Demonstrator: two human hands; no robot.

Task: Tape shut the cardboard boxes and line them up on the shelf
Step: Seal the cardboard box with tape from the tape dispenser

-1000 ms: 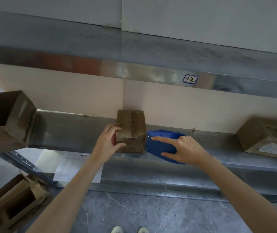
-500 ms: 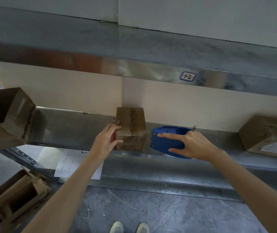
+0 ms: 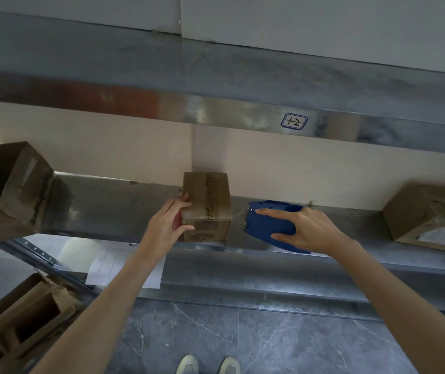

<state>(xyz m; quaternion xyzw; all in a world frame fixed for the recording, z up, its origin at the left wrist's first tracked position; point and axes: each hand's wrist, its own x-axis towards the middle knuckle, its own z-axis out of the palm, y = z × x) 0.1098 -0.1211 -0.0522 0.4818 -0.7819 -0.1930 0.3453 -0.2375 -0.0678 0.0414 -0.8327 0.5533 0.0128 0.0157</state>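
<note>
**Item 1. Small cardboard box** (image 3: 206, 206): closed, with a tape strip and handwriting running over the top. It stands on the middle metal shelf (image 3: 108, 206) close to the back panel, directly under and between the left fingers and thumb.

**Item 2. Left hand** (image 3: 167, 228): grips the box at its left side. The fingers (image 3: 182, 199) are curled onto the top left edge and the thumb is pressed on the front face, so the hand is clamped on the box.

**Item 3. Blue tape dispenser** (image 3: 269, 225): held over the shelf just right of the box, its nose towards the box's right face, with a narrow gap between them.

**Item 4. Right hand** (image 3: 304, 230): wraps the dispenser from the right. The index finger lies stretched along its upper side and the thumb is closed on the lower side. The fingers are clamped on the tool.

**Item 5. Open cardboard box** (image 3: 8, 190): at the shelf's end, well to the left of the left fingers, with the opening facing the camera.

**Item 6. Labelled cardboard box** (image 3: 426, 217): on the same shelf, well to the right of the right fingers, with a white label on its face.

**Item 7. Upper shelf** (image 3: 216, 71): above both hands. A handwritten tag (image 3: 294, 121) on its front edge reads "1-2".

**Item 8. Paper sheets** (image 3: 113, 263): on a lower level, below the left wrist.

**Item 9. Loose cartons** (image 3: 21, 319): open, on the floor (image 3: 269, 341), below and left of the left forearm.

**Item 10. Shoes** (image 3: 207, 364): pale toes at the bottom edge, between the forearms.
</note>
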